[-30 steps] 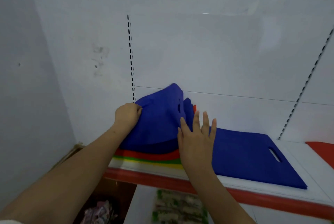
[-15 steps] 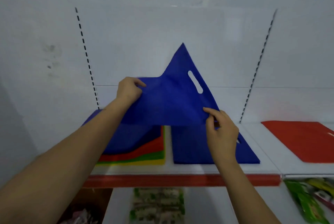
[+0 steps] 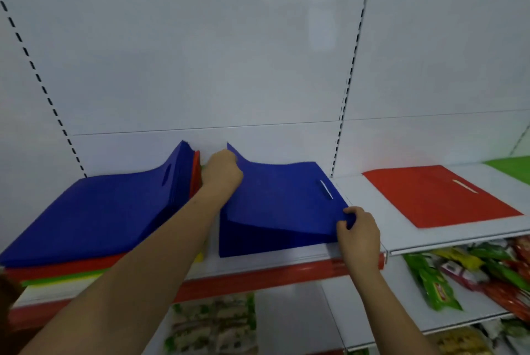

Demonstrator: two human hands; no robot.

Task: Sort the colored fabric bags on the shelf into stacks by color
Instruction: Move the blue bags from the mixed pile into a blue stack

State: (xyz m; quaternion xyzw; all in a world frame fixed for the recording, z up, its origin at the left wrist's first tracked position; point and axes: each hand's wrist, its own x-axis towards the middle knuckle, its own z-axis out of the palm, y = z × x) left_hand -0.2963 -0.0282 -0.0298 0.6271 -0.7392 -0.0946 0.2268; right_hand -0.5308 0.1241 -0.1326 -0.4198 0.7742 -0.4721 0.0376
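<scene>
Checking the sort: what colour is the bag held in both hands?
Blue, in the head view: the held bag.

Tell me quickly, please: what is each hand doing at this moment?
Left hand: grips the far corner of the blue bag.
Right hand: pinches the near right corner of the same bag.

The held bag [image 3: 281, 197] is deep blue with a pale handle slit, and the bag under it [image 3: 258, 242] is the same blue, darker in shadow. The mixed pile [image 3: 94, 211] is blue on top, then red, green and yellow at its edges. The flat bag [image 3: 436, 197] is red; a bright green one [image 3: 510, 166] shows far right. The shelf [image 3: 370, 199] is white with a red front strip [image 3: 258, 277]. The back wall [image 3: 200, 67] is white with black dashed slots. Packets [image 3: 459, 274] below are green, yellow and red.
</scene>
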